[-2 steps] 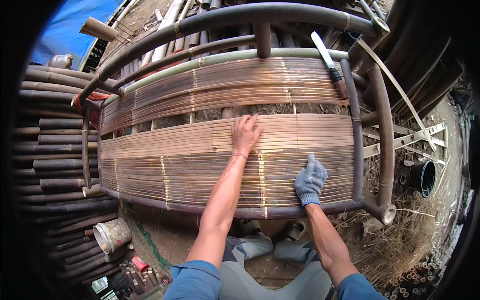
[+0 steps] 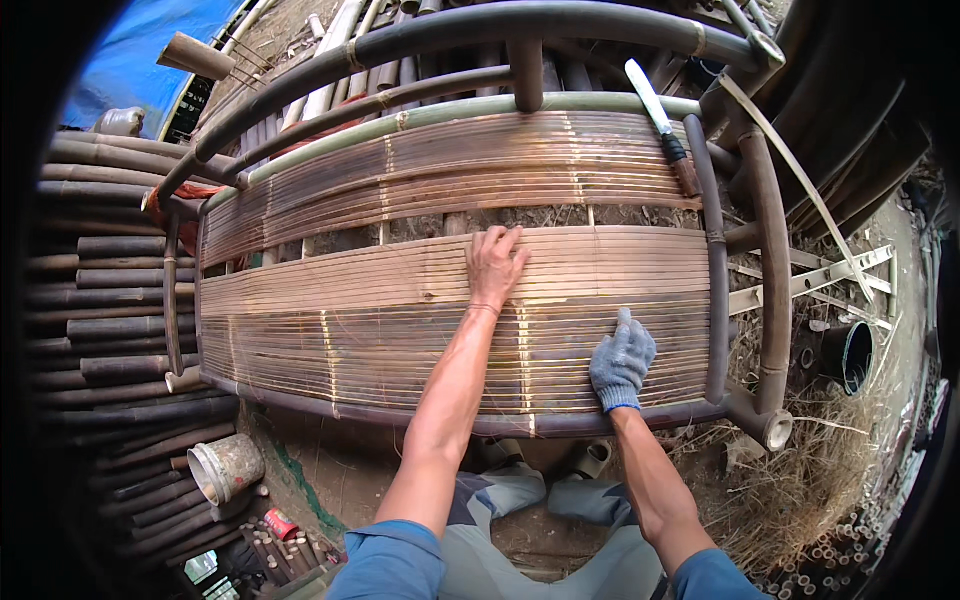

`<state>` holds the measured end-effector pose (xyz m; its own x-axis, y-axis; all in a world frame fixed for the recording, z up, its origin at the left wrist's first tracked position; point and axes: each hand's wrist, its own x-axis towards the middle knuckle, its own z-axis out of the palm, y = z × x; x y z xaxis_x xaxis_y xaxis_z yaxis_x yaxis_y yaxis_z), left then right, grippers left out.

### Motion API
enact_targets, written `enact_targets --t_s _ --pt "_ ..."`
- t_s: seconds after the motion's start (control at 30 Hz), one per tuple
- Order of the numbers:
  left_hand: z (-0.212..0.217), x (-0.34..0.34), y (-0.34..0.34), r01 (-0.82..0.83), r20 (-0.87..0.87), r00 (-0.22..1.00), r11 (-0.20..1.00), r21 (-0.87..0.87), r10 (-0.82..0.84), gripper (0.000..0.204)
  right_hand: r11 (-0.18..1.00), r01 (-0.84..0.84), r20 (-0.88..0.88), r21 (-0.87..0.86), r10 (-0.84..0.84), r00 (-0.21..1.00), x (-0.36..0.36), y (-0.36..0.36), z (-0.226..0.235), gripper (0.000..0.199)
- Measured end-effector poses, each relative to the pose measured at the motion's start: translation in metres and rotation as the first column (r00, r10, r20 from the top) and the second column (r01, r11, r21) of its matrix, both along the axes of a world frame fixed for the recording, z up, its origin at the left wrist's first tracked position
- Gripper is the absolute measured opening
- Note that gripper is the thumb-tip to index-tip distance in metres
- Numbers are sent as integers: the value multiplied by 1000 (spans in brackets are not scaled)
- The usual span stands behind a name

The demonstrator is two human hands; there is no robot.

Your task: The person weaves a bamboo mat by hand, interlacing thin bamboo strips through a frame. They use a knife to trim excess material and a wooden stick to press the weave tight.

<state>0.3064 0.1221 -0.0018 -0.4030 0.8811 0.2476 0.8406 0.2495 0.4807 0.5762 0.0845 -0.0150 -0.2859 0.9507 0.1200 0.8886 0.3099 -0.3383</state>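
A bamboo bench (image 2: 470, 426) with a seat of thin slats stretches across in front of me. My bare left hand (image 2: 494, 262) lies on the pale slats (image 2: 370, 277) at mid-seat, its fingers spread at the edge of a long gap between two groups of slats. To its right, my right hand (image 2: 622, 362), in a grey knitted glove, rests over the darker front slats (image 2: 440, 345). Its fingers are curled in and the thumb points away from me; whatever they may hold is hidden. A knife (image 2: 662, 130) with a dark handle lies on the far right slats.
The bench's thick dark backrest rail (image 2: 610, 30) arches along the far side. Cut bamboo poles (image 2: 125, 326) are stacked at the left, near a stained white bucket (image 2: 228, 468). A dark bucket (image 2: 848, 355) and dry straw (image 2: 800, 480) lie to the right.
My left hand has shifted very slightly to the right on the slats. The gloved right hand stays in place.
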Motion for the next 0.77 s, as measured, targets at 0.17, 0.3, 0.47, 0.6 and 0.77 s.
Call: enact_targets --t_s 0.17,0.3,0.47,0.6,0.77 --pt "-1 -26 -3 -74 -188 980 997 -21 69 7 998 -30 -1 49 30 1000 -9 1 4 57" --pt "21 -94 -96 -186 -297 948 954 -235 112 19 1000 -6 39 -18 7 999 -10 -4 2 59" --pt "107 -84 -376 -313 -187 946 591 -744 265 37 989 26 27 -146 -23 999 7 9 12 65" --pt "192 34 -662 37 -25 863 -113 -993 504 72 966 127 -324 -227 -197 925 33 -5 27 40" --pt "284 221 -761 607 -109 -83 -37 -794 991 98 380 -181 -389 -907 -921 16 151 -55 87 22"
